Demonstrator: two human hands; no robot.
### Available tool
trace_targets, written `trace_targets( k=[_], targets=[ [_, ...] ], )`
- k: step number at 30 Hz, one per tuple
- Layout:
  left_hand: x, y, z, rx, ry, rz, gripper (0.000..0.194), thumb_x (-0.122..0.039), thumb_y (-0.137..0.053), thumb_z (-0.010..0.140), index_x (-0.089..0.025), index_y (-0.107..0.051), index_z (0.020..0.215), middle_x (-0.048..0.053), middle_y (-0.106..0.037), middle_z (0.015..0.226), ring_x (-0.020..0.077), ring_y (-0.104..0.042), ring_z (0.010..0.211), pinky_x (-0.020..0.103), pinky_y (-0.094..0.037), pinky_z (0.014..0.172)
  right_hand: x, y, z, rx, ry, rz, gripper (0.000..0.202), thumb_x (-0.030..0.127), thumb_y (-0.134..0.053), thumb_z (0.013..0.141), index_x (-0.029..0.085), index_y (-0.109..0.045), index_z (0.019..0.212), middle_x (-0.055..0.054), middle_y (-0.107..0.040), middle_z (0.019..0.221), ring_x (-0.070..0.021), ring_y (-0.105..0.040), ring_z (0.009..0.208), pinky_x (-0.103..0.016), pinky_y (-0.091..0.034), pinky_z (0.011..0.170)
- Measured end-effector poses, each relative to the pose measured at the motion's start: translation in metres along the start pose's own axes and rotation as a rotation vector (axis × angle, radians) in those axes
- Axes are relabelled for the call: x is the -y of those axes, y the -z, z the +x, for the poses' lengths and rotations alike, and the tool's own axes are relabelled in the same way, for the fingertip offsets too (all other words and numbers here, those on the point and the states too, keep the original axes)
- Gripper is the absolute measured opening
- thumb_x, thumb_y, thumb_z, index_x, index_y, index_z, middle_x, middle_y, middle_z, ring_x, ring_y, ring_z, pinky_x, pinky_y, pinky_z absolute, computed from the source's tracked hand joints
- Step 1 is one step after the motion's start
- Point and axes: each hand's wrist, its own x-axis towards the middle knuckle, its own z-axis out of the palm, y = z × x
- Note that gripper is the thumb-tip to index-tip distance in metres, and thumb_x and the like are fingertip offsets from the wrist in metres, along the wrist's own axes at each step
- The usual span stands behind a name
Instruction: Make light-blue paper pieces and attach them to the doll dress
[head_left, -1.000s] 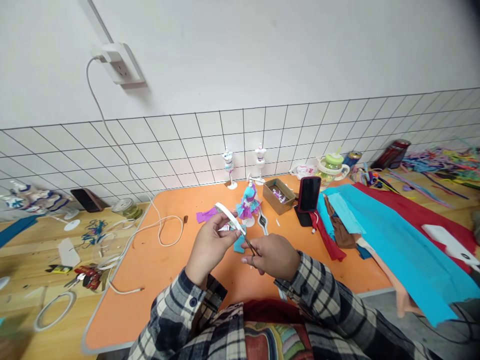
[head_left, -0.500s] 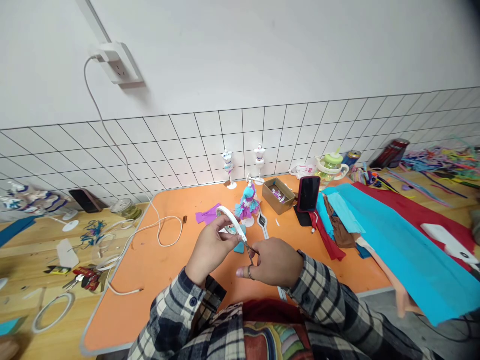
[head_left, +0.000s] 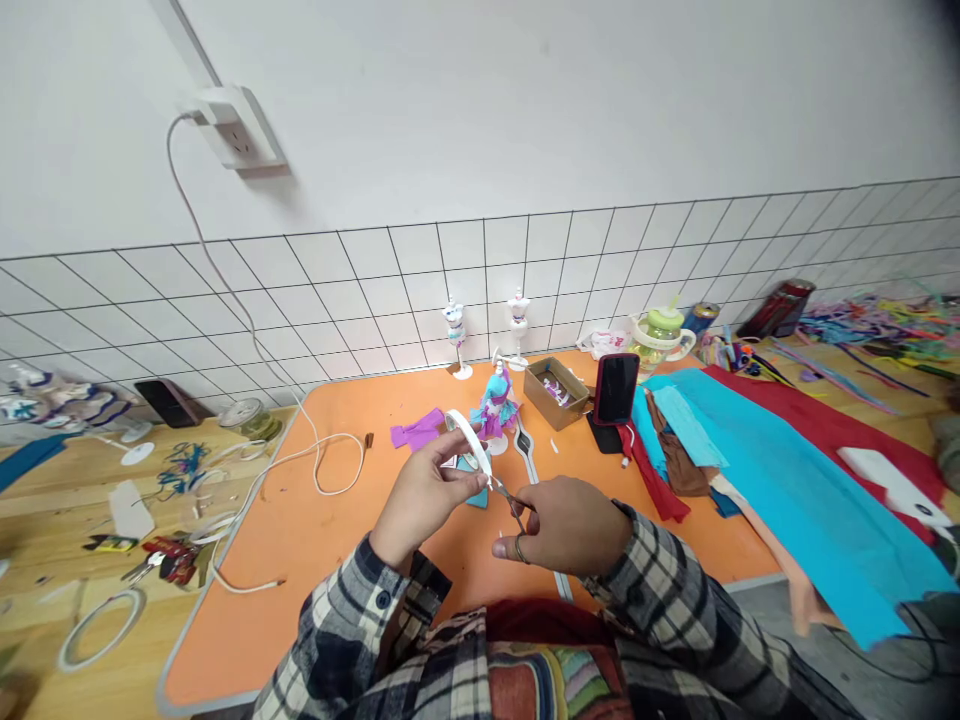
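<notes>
My left hand (head_left: 429,487) is closed on a roll of white tape (head_left: 471,440), its ring standing up from the fingers. In my right hand (head_left: 568,527) is a pair of small scissors (head_left: 514,502), thumb through one loop. The scissor tips are close to the tape's lower edge by my left fingertips; whether they touch it I cannot tell. Just beyond stands a mini dress form (head_left: 496,400) dressed in turquoise and purple fabric. A purple fabric piece (head_left: 418,430) lies left of it, and a turquoise piece (head_left: 475,488) is partly hidden behind my left hand.
Two more mini dress forms (head_left: 455,335) stand against the tiled wall. Right of them are a cardboard box (head_left: 556,396), a phone on a stand (head_left: 616,388) and a lidded cup (head_left: 663,338). Blue fabric (head_left: 810,480) spreads over the right side. A white cable (head_left: 319,462) lies left.
My right hand and the scissors have shifted slightly right, with the blades drawn back a little from the tape. The tape ring is turned a bit more edge-on.
</notes>
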Motion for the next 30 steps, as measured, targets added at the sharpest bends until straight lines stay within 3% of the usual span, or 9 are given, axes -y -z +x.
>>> trace_targets(
  k=[5,8,10,13,15,20,30],
  targets=[
    [-0.004,0.004,-0.002,0.066,0.017,-0.099,0.07,-0.017,-0.078,0.061,-0.018,-0.053,0.127,0.011,-0.061,0.12,0.0147,-0.067,0.074,0.028,-0.053,0.068,-0.015,-0.006,0.009,-0.134,0.131,0.156,0.065,0.055,-0.068,0.069,0.021,-0.053,0.123,-0.009,-0.061,0.117,-0.027,-0.057,0.104,-0.037,-0.043,0.085],
    [-0.005,0.008,-0.003,0.069,-0.012,-0.134,0.07,-0.017,-0.076,0.065,-0.02,-0.051,0.13,0.011,-0.061,0.12,0.0164,-0.066,0.082,0.028,-0.054,0.071,-0.027,-0.008,0.011,-0.132,0.105,0.281,0.064,0.049,-0.071,0.069,0.018,-0.051,0.121,-0.01,-0.06,0.115,-0.0227,-0.058,0.097,-0.033,-0.044,0.081],
    [-0.005,0.009,-0.003,0.033,-0.041,-0.113,0.069,-0.017,-0.075,0.067,-0.021,-0.05,0.131,0.01,-0.06,0.122,0.0169,-0.066,0.085,0.028,-0.054,0.073,-0.029,-0.006,0.006,-0.038,0.086,0.393,0.053,0.049,-0.07,0.071,0.017,-0.055,0.111,-0.008,-0.065,0.103,-0.0184,-0.059,0.084,-0.029,-0.045,0.073],
    [-0.005,0.006,-0.003,-0.023,-0.057,-0.072,0.071,-0.018,-0.075,0.067,-0.021,-0.048,0.132,0.011,-0.059,0.123,0.0165,-0.067,0.083,0.029,-0.054,0.073,-0.024,0.001,-0.006,0.337,0.259,0.655,0.041,0.052,-0.063,0.077,0.016,-0.059,0.098,-0.005,-0.07,0.085,-0.0136,-0.059,0.071,-0.023,-0.044,0.063],
    [-0.006,0.003,-0.003,-0.034,-0.054,-0.051,0.072,-0.018,-0.075,0.066,-0.021,-0.048,0.133,0.011,-0.058,0.125,0.0149,-0.067,0.077,0.028,-0.054,0.071,-0.018,0.004,-0.01,0.479,0.336,0.729,0.041,0.054,-0.06,0.079,0.016,-0.063,0.094,-0.003,-0.071,0.075,-0.0111,-0.057,0.062,-0.019,-0.04,0.055],
    [-0.007,-0.002,-0.005,-0.008,-0.045,-0.027,0.076,-0.018,-0.075,0.064,-0.023,-0.047,0.135,0.012,-0.055,0.131,0.0123,-0.065,0.071,0.028,-0.054,0.067,-0.009,0.002,-0.003,0.32,0.266,0.597,0.038,0.052,-0.06,0.08,0.016,-0.067,0.088,0.001,-0.066,0.058,-0.0091,-0.053,0.05,-0.017,-0.034,0.047],
    [-0.008,-0.005,-0.009,-0.022,-0.064,0.016,0.076,-0.018,-0.072,0.064,-0.024,-0.047,0.135,0.014,-0.049,0.139,0.0022,-0.054,0.048,0.024,-0.05,0.055,-0.006,-0.006,-0.001,0.261,0.154,0.539,0.036,0.051,-0.064,0.076,0.016,-0.068,0.086,0.001,-0.065,0.057,-0.0096,-0.055,0.051,-0.017,-0.036,0.047]
  ],
)
